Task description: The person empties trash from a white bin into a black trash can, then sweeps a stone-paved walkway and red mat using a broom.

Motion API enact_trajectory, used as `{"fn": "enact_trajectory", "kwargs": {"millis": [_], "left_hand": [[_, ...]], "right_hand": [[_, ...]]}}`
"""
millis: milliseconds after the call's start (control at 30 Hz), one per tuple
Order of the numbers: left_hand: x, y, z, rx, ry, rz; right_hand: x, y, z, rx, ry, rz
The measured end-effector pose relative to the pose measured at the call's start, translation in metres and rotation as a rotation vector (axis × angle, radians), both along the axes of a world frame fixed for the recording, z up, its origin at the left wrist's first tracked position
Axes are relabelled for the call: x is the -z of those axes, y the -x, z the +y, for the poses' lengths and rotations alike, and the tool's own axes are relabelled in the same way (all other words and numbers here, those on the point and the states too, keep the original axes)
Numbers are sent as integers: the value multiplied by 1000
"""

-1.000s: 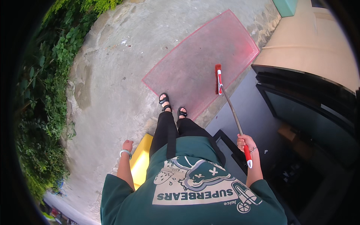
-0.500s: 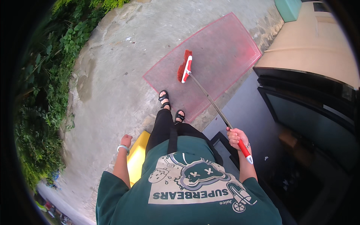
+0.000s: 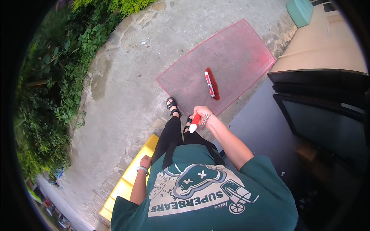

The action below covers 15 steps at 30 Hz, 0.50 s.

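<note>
My right hand is closed around the red, white-tipped grip of a broom, held out in front of my legs. Its red-bristled head rests on a see-through pinkish mat; most of the pole is hidden behind my hand. My left hand hangs low at my side with its fingers curled in, and nothing shows in it. Nearest to that hand is a yellow ribbed bench-like block. My sandalled feet stand at the near edge of the mat.
Concrete ground stretches left to a bank of green plants. On the right are a grey step, a dark-framed glass door and a beige wall. A teal bin-like container stands at the far right.
My right hand has swung left and forward with the broom. The broom head has moved right and nearer, and its bristles now face right instead of left. My left hand has dropped closer to my body.
</note>
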State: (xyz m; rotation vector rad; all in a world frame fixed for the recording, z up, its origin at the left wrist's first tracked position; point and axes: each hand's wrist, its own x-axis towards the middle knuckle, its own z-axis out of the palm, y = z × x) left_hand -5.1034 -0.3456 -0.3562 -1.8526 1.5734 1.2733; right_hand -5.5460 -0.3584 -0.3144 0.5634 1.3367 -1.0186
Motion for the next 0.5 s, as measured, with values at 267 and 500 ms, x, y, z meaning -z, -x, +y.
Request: {"fn": "enact_trajectory", "kwargs": {"millis": [267, 500], "left_hand": [[5, -73, -20, -28, -30, -79], [21, -104, -102, -21, 8, -86]], "right_hand": [[-37, 44, 82, 126, 314, -439], [-103, -21, 121, -9, -46, -11]]}}
